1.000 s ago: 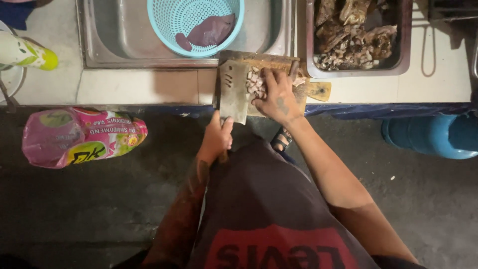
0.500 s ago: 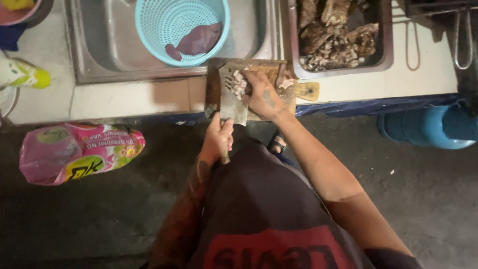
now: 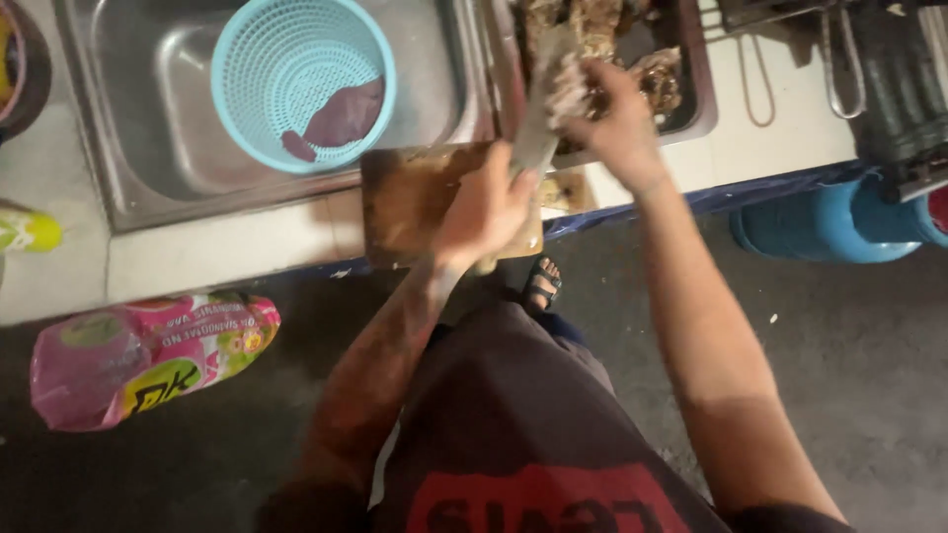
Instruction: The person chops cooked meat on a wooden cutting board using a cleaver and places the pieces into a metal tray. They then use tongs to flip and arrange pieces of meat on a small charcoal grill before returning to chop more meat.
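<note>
step: chopped meat (image 3: pixel 568 84) riding on the cleaver (image 3: pixel 538 123) blade over the metal tray (image 3: pixel 691 94), at 1 o'clock of the bare cutting board (image 3: pixel 415 197) | next, I judge: steady tilt, push clear | left hand (image 3: pixel 484 207): fist tight on the handle | right hand (image 3: pixel 612 114): half-curled, fingers pressing the meat onto the blade

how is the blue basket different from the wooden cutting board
The blue basket is round, perforated plastic and sits in the steel sink; the wooden cutting board is flat, rectangular and lies on the counter edge. The basket holds a dark red piece of meat; the board's top looks bare but stained.
</note>
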